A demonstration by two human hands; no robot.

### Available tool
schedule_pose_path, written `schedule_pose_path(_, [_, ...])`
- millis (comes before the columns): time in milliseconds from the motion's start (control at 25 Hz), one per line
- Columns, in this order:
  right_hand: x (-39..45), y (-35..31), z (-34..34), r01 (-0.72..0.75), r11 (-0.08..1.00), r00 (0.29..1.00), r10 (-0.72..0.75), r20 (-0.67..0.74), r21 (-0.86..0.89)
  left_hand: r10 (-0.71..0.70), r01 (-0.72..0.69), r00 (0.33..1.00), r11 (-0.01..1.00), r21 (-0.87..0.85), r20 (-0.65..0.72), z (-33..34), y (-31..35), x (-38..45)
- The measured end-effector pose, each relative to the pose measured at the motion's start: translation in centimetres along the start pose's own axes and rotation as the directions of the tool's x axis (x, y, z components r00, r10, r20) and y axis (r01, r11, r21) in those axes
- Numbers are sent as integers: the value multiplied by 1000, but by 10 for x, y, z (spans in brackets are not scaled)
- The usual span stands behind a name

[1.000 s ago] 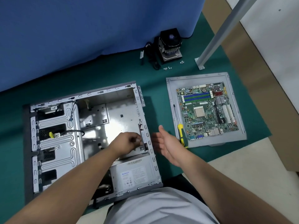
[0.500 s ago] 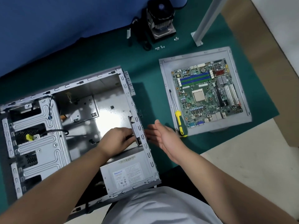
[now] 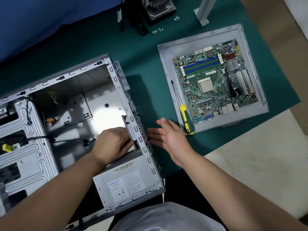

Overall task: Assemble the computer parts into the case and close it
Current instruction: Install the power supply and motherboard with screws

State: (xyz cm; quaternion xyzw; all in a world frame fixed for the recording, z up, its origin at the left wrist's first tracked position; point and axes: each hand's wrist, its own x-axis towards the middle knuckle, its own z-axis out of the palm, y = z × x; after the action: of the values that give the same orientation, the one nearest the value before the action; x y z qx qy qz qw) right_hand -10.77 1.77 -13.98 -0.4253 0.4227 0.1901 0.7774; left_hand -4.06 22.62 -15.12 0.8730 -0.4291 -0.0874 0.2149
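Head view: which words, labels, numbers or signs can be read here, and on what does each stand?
None can be read with certainty.
Power supply label: blue brand logo, fine print and a barcode strip, all too blurred.
Motherboard: small white stickers and printed marks, too small.
Plate at the case's rear wall: small sticker, unreadable.

The open case (image 3: pixel 66 114) lies at the left of the mat (image 3: pixel 146 52), with the power supply (image 3: pixel 125 184) in its near right corner. To its right, the side panel (image 3: pixel 168 64) carries the motherboard (image 3: pixel 215 80), with the screwdriver (image 3: pixel 181 107) along the board's left edge. Behind, the cooler (image 3: pixel 156 5) stands with screws (image 3: pixel 157 30) just before it.
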Motion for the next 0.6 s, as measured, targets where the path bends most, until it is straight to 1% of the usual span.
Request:
schedule_pose_path(240, [-1, 1, -1, -25, 999, 1000, 25, -3, 40, -31, 31, 999, 999, -9, 24, 3, 0, -2])
schedule_pose_path(600, [4, 5, -7, -39, 999, 998, 39, 44, 7, -97, 102, 992, 993, -54, 81, 9, -1, -3])
